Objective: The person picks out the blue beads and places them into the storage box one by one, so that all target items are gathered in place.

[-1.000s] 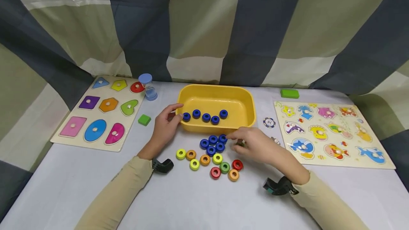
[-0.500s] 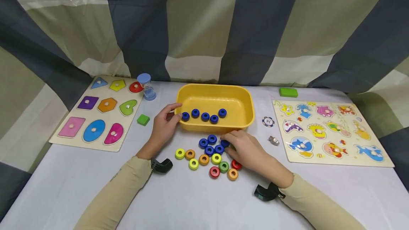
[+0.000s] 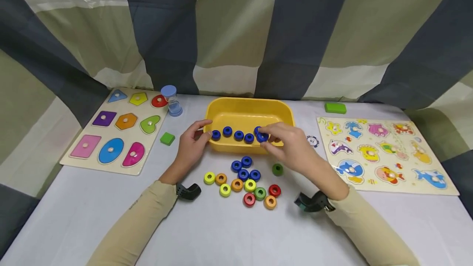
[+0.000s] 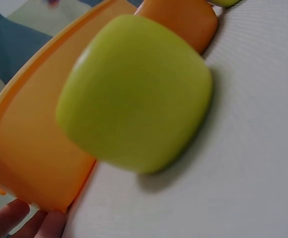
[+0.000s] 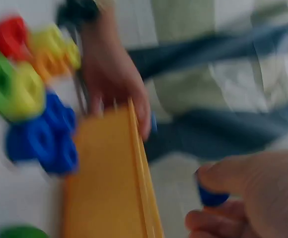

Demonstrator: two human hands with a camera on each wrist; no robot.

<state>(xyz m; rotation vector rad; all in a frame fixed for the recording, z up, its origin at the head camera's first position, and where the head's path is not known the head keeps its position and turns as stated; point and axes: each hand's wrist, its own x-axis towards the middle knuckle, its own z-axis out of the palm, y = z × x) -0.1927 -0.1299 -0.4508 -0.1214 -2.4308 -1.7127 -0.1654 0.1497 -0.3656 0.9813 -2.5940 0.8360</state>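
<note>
My right hand (image 3: 293, 147) pinches a blue ring (image 3: 262, 137) between thumb and fingers over the near right part of a yellow tray (image 3: 236, 147). In the right wrist view, the held ring (image 5: 213, 197) shows beside the tray's rim. Several blue rings (image 3: 238, 136) lie inside the tray along its near side, one partly covered by the held ring. My left hand (image 3: 191, 145) grips the tray's left end, thumb and fingers at the rim. On the cloth before the tray lie several more blue rings (image 3: 243, 174).
Yellow, orange, red and green rings (image 3: 260, 193) lie loose nearer me; one dark green ring (image 3: 277, 169) sits apart. Knob puzzle boards stand left (image 3: 122, 163) and right (image 3: 354, 134). An hourglass (image 3: 172, 102), green blocks (image 3: 167, 138) and a round chip (image 3: 312, 141) are around the tray.
My right hand took a blue ring from the group in front of the tray and lifted it forward over the tray. The left hand has stayed at the tray's left end.
</note>
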